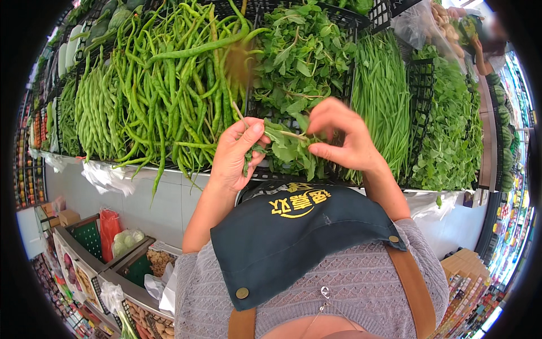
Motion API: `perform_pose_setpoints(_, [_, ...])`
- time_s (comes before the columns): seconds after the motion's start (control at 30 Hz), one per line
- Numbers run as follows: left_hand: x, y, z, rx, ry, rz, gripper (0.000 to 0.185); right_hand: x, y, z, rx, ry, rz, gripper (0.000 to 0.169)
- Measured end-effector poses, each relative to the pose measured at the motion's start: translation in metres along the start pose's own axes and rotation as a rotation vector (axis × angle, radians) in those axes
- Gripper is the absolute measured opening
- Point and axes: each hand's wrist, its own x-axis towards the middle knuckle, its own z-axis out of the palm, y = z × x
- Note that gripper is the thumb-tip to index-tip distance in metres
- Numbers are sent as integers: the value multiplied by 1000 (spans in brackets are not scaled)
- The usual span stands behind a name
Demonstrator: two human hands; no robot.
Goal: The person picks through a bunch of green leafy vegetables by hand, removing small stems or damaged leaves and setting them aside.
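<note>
My left hand (241, 148) pinches a leafy green herb sprig (281, 142) by its stem, the bare end poking up past the thumb. Close by on the right, my right hand (341, 135) is curled at the sprig's other end, its fingers blurred; whether they grip a leaf I cannot tell. Beneath and behind both hands lies a heap of the same kind of leafy herb (302, 63) in a black plastic crate. Long green chili peppers (169, 84) are piled to the left of it, and long thin green stalks (379, 101) lie to the right.
Green beans (98, 108) lie further left, small-leaved greens (449, 127) at the right. White plastic bags (108, 176) hang from the display's front edge. Another person's arm (480, 57) shows at the upper right. Behind me at lower left stands a produce bin with a bagged cabbage (127, 241).
</note>
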Motion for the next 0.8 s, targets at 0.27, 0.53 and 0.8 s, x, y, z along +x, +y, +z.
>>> perform_pose_setpoints(0.27, [-2, -4, 5, 125, 74, 10, 16, 11, 4, 16, -193, -210, -75, 14])
perform_pose_setpoints(0.53, [-6, -15, 7, 433, -65, 140, 10, -1, 22, 38, 427, 136, 488, 26])
perform_pose_setpoints(0.8, [0, -15, -6, -104, -197, -66, 23, 18, 19, 13, -472, -6, 85, 21])
